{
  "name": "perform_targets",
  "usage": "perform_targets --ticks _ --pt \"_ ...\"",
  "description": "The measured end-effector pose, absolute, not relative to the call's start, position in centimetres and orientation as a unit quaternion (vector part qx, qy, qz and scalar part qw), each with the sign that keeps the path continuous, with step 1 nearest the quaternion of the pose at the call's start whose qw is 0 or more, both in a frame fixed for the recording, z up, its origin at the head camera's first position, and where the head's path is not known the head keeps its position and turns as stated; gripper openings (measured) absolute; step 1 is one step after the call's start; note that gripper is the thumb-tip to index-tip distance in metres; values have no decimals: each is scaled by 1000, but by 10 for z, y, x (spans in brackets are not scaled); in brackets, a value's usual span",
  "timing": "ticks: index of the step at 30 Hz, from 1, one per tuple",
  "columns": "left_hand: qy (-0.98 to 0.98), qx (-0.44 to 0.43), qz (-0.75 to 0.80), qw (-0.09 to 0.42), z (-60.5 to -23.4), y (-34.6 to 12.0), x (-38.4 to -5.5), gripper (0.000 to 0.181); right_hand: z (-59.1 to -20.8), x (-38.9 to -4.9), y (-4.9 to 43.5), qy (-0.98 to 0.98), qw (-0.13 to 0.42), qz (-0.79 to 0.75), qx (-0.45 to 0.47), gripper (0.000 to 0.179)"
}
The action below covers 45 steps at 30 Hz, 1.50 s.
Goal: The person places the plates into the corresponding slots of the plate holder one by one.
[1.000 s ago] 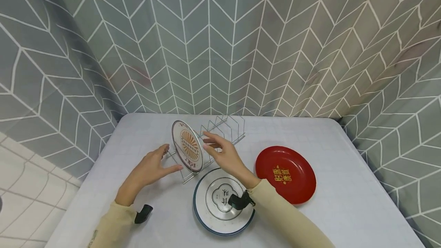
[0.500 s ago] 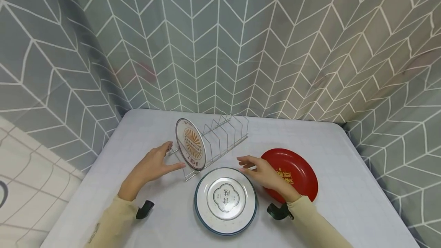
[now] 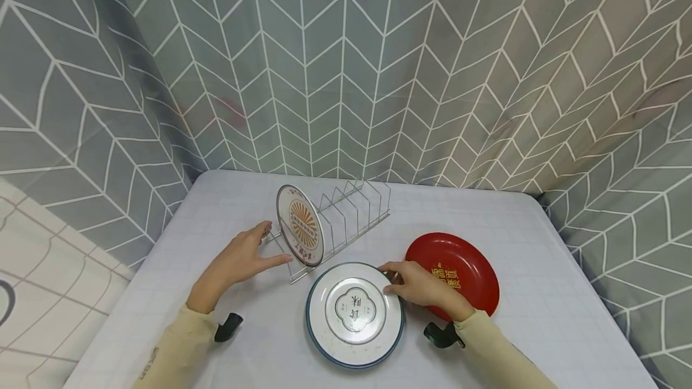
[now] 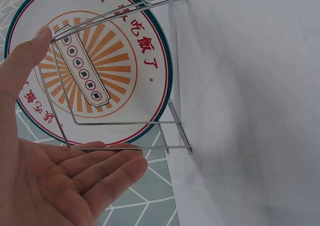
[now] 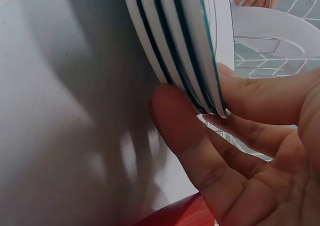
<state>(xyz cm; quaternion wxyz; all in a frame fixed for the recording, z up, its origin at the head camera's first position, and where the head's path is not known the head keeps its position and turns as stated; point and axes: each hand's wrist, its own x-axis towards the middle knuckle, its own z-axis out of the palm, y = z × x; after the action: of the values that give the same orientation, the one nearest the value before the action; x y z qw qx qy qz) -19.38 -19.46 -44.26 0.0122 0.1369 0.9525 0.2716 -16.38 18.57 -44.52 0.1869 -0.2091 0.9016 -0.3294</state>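
Observation:
A white plate point(image 3: 300, 227) with an orange sunburst and dark rim stands upright in the near-left end of a wire dish rack point(image 3: 346, 239). My left hand point(image 3: 238, 260) holds that end of the rack. In the left wrist view its thumb point(image 4: 45, 33) lies at one corner wire and its fingers point(image 4: 115, 171) along the opposite one. Right of the rack, several blue-rimmed white plates point(image 3: 354, 329) lie stacked face down. My right hand point(image 3: 416, 284) grips the stack's right rim. In the right wrist view its fingertips point(image 5: 172, 108) span the rims.
A red oval plate point(image 3: 470, 275) with yellow characters lies on the table right of the stack, partly behind the right hand. The rack's remaining wire slots run toward the back. A patterned curtain point(image 3: 357, 65) hangs behind the white-covered table point(image 3: 567, 305).
My right hand has come away from beside the upright plate, moved right and down, and then closed in on the stacked plates' right rim. The left hand stays at the rack's end.

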Motion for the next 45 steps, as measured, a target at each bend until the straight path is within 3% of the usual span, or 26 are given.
perform_targets --ticks 18,27,37,45 --pt "953 131 271 15 -442 -194 -194 106 -448 -161 187 897 171 -347 -215 43" --pt "951 128 280 27 -441 -194 -192 108 -449 -165 194 884 178 -396 -176 44" --pt "954 123 274 25 -441 -193 -193 108 -427 -173 208 839 220 -474 -154 46" --pt "954 130 268 22 -440 -192 -193 108 -411 -177 207 827 216 -495 -157 44"
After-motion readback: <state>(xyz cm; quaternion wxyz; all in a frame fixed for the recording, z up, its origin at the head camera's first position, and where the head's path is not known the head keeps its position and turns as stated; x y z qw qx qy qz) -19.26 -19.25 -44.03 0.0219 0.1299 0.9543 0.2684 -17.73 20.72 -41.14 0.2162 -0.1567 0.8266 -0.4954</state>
